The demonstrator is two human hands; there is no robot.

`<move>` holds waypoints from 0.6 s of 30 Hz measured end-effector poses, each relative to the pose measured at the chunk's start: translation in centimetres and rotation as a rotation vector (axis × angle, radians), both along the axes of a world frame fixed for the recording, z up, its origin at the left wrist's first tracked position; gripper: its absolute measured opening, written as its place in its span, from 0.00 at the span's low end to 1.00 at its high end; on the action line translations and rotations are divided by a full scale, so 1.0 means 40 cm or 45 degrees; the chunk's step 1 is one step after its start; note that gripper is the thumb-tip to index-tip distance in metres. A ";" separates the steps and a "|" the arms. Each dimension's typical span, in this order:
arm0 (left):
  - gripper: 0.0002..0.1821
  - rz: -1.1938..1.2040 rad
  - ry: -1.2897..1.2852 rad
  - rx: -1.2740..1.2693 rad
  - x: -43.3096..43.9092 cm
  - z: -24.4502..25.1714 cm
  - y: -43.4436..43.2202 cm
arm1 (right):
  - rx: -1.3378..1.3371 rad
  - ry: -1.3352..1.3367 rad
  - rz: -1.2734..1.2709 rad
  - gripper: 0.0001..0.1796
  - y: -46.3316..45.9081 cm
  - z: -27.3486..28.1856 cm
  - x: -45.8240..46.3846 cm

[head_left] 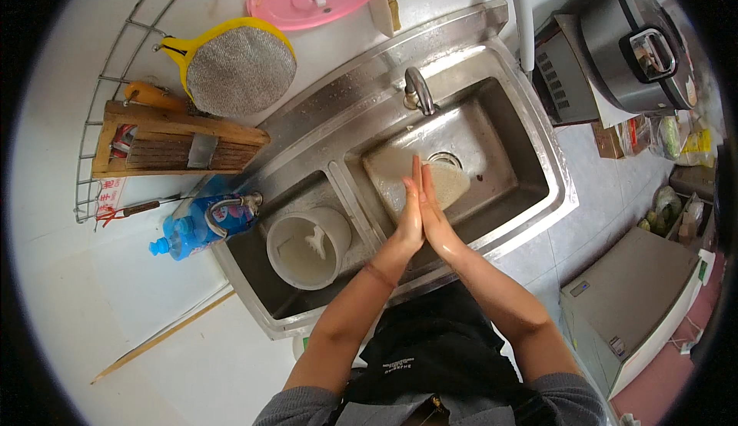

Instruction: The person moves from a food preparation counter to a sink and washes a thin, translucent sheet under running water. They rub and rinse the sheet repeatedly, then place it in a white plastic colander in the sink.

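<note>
Over the right-hand basin of a stainless steel sink, my left hand and my right hand are pressed flat, palm to palm. Their fingers are stretched out and point towards the faucet. The skin looks wet, and no object shows between the palms. Beneath the fingers, partly hidden by them, a pale flat pad lies in the basin, overlapping the edge of the drain. Whether it is a sponge or a loofah is unclear.
The left basin holds a white bucket of cloudy water with a white object in it. Blue detergent bottles stand left of the sink. A wire rack carries a knife block. A grey rice cooker sits at the right.
</note>
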State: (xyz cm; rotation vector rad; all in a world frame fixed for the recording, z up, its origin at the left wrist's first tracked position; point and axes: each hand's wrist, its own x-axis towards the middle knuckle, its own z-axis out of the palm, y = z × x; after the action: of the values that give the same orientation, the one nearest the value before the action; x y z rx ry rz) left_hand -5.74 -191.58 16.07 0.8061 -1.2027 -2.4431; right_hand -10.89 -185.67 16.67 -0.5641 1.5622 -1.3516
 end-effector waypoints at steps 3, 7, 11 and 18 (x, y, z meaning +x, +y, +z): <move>0.51 -0.195 0.065 -0.545 -0.010 0.035 0.052 | -0.020 -0.628 -0.431 0.45 -0.028 -0.003 -0.077; 0.49 0.049 0.277 0.068 0.004 0.041 0.096 | -0.074 -0.547 -0.485 0.38 0.004 -0.018 -0.080; 0.41 0.667 0.228 0.658 0.025 0.035 0.092 | -0.302 -0.333 -0.418 0.30 0.038 0.005 -0.038; 0.42 0.825 0.125 0.911 0.098 -0.115 0.074 | -0.373 0.324 0.082 0.28 0.147 0.091 0.014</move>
State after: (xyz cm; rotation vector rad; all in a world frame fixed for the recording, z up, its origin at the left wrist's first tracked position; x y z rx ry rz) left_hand -1.82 -188.62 11.49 1.0254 0.0432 -2.2664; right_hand -10.33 -179.78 20.32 -0.9916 1.5381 -1.5160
